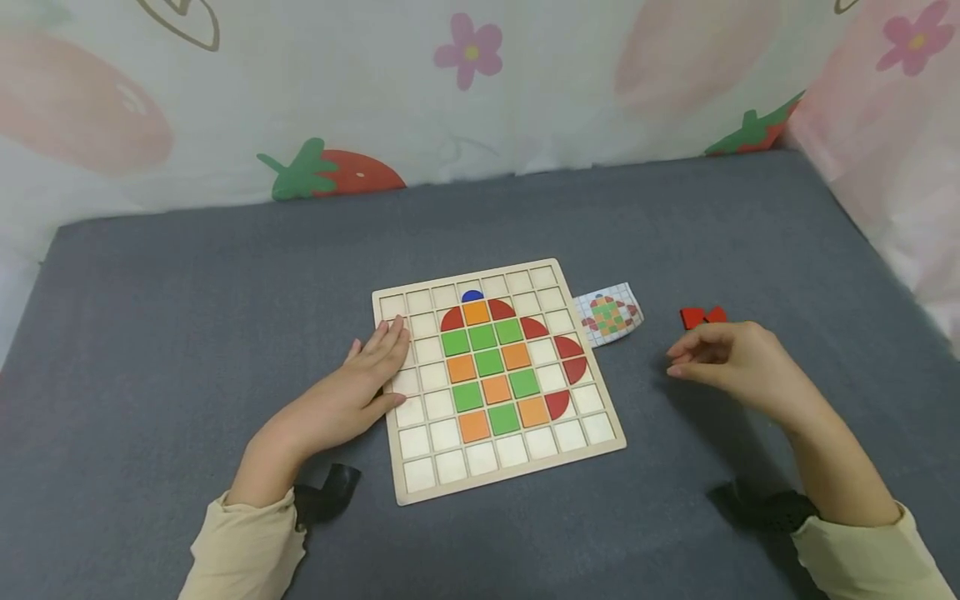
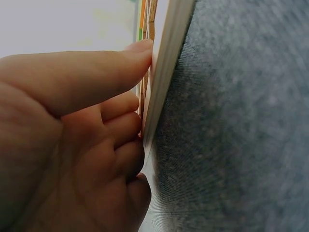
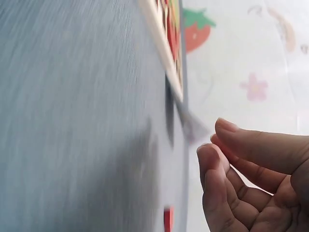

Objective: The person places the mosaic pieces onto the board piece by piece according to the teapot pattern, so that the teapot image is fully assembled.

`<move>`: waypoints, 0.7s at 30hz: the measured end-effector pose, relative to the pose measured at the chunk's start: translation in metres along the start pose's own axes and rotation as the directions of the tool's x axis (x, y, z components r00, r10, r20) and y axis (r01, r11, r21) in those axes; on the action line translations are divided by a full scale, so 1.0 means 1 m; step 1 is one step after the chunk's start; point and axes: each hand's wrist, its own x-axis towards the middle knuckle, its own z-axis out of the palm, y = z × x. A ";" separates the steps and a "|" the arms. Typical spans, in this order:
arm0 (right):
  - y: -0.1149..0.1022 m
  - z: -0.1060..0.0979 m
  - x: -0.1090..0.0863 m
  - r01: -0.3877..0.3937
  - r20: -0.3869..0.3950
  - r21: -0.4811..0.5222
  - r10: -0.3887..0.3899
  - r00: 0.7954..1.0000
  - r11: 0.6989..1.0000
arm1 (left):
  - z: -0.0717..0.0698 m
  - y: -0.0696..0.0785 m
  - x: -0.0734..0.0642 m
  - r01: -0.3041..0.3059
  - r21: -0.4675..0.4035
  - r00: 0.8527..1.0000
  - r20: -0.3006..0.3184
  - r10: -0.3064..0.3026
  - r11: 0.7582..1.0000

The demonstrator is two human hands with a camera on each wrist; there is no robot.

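Observation:
A wooden grid board (image 1: 450,464) lies on the grey cloth, set with green squares (image 1: 489,362), orange squares (image 1: 496,389), several dark red rounded pieces (image 1: 574,370) and a blue half-round piece (image 1: 472,296). My left hand (image 1: 360,379) rests on the board's left side, fingers straight over the outer squares; in the left wrist view the thumb (image 2: 140,48) touches the board's edge. To the right of the board, my right hand (image 1: 738,362) hovers above the cloth with bent fingers. The right wrist view shows nothing between its thumb and fingertips. Two red pieces (image 1: 692,318) lie just beyond it.
A small printed card (image 1: 611,312) with a coloured grid pattern sticks out from the board's right edge. A patterned curtain (image 1: 525,108) stands behind the grey table (image 1: 225,292), with another pink cloth (image 1: 892,167) along the right side. Black straps sit at both wrists.

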 end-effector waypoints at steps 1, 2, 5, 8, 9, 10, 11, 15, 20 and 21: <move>0.004 -0.004 -0.002 -0.013 -0.007 -0.013 0.013 1.000 1.000 | 0.000 0.000 -0.001 0.004 -0.005 1.000 0.000 -0.004 1.000; 0.008 -0.007 -0.003 -0.022 -0.012 -0.022 0.022 1.000 1.000 | 0.000 0.000 -0.002 0.009 -0.008 1.000 -0.001 -0.009 1.000; 0.022 -0.018 -0.008 -0.068 -0.029 -0.046 0.067 0.997 0.997 | -0.001 -0.001 -0.002 0.020 -0.004 1.000 0.001 -0.020 1.000; 0.042 -0.028 -0.011 -0.111 -0.052 -0.072 0.107 0.993 0.991 | -0.002 -0.002 0.000 0.025 0.016 1.000 0.008 -0.025 1.000; 0.049 -0.031 -0.011 -0.129 -0.065 -0.085 0.124 0.990 0.988 | -0.003 -0.002 0.001 0.023 0.025 1.000 0.009 -0.023 0.999; 0.056 -0.033 -0.011 -0.136 -0.067 -0.087 0.131 0.989 0.987 | -0.003 -0.003 0.002 0.023 0.034 1.000 0.012 -0.023 0.999; 0.063 -0.035 -0.010 -0.148 -0.076 -0.103 0.140 0.987 0.984 | -0.003 -0.003 0.003 0.023 0.039 1.000 0.015 -0.023 0.999; 0.077 -0.037 -0.005 -0.169 -0.076 -0.126 0.160 0.984 0.978 | -0.002 -0.004 0.005 0.029 0.048 0.999 0.026 -0.030 0.998; 0.070 -0.032 0.001 -0.171 -0.033 -0.136 0.168 0.985 0.976 | -0.002 -0.005 0.002 0.047 0.046 0.998 0.033 -0.049 0.998; 0.067 -0.032 0.002 -0.165 -0.015 -0.127 0.165 0.986 0.978 | -0.002 -0.005 0.001 0.051 0.046 0.998 0.033 -0.052 0.998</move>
